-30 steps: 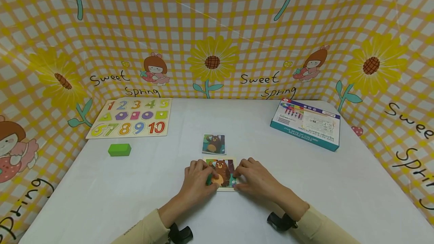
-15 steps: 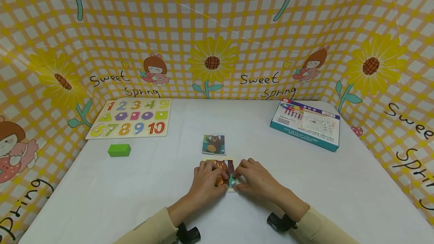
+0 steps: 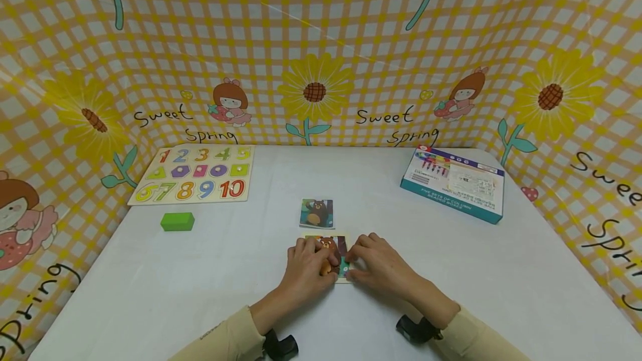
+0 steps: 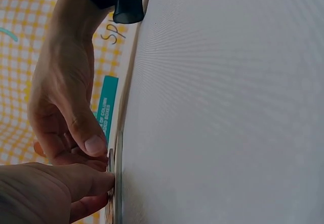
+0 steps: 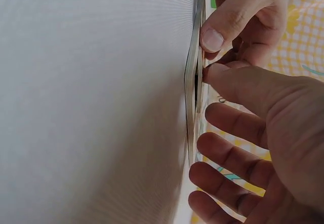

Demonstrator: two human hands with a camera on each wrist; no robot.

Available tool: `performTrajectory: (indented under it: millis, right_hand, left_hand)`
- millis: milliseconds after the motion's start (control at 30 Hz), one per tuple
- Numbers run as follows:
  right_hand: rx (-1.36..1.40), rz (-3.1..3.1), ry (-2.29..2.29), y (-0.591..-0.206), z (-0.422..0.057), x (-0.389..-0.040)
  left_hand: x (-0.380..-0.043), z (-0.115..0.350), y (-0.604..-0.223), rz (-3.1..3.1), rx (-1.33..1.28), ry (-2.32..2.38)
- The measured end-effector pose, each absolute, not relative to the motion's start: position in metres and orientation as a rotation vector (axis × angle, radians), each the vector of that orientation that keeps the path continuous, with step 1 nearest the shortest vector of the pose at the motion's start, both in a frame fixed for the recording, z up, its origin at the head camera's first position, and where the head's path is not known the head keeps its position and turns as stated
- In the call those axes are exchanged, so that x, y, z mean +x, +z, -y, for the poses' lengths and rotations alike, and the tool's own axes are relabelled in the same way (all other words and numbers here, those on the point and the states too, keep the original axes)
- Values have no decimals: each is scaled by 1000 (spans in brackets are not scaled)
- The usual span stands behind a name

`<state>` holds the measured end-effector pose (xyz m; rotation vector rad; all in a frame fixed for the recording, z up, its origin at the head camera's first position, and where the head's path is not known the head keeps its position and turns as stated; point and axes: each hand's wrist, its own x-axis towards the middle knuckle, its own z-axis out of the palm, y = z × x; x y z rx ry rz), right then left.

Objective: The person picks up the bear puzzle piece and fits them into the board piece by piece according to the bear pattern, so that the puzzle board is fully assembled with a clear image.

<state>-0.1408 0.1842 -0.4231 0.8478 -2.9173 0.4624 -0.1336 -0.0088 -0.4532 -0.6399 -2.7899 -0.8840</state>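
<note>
In the head view, a wooden bear jigsaw puzzle (image 3: 343,241) in a pale frame lies at the near middle of the table. My left hand (image 3: 307,265) reaches over its left half, thumb at the near edge and forefinger on the bear, pinching a puzzle piece. My right hand (image 3: 380,265) pinches at the puzzle's right side with thumb and forefinger; the other fingers are loosely curled. From the right wrist view, a puzzle piece (image 5: 199,95) tilts up from the frame with a dark gap beneath, both thumbs close to it. My hands hide much of the picture.
A small bear picture card (image 3: 316,213) lies just beyond the puzzle. Far left are a number and shape board (image 3: 241,196) and a green block (image 3: 177,222). A flat teal-sided box (image 3: 451,185) rests far right. Checked cloth (image 3: 321,32) walls the table.
My left hand has moved a little right across the puzzle, from its left edge toward the middle, covering more of the bear. My right hand stays nearly still at the right side.
</note>
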Motion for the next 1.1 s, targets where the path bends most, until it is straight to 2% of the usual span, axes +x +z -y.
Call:
performTrajectory:
  millis: [1100]
  right_hand:
    - [826,2905,480,-420,-187,-143]
  left_hand:
    - [-133,17,-445,2786,-622,-978]
